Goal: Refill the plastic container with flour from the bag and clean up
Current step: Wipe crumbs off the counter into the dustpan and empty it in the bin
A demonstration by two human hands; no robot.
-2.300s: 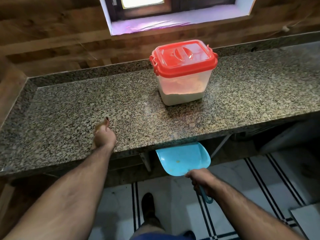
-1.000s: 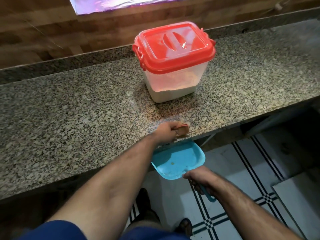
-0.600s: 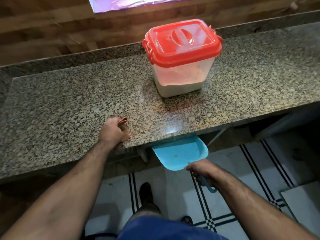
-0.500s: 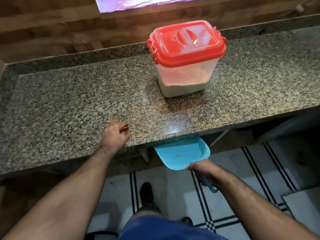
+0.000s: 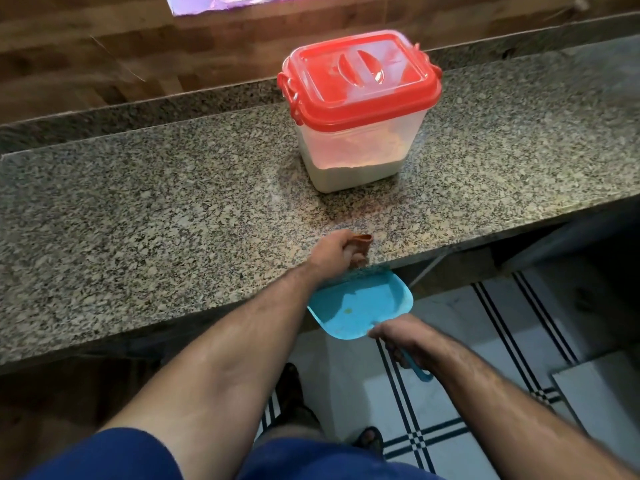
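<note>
Plastic container [image 5: 360,112] stands beyond the left hand [image 5: 334,252] gripping a cloth [image 5: 360,247]; right hand [image 5: 401,337] holds dustpan [image 5: 360,306].

1. The left arm is stretched forward, and the left hand [image 5: 333,252] is laid at the counter's [image 5: 138,220] near edge, fingers curled closed.
2. The right hand [image 5: 398,336] is held below that edge, fist closed, forearm angled inward.
</note>
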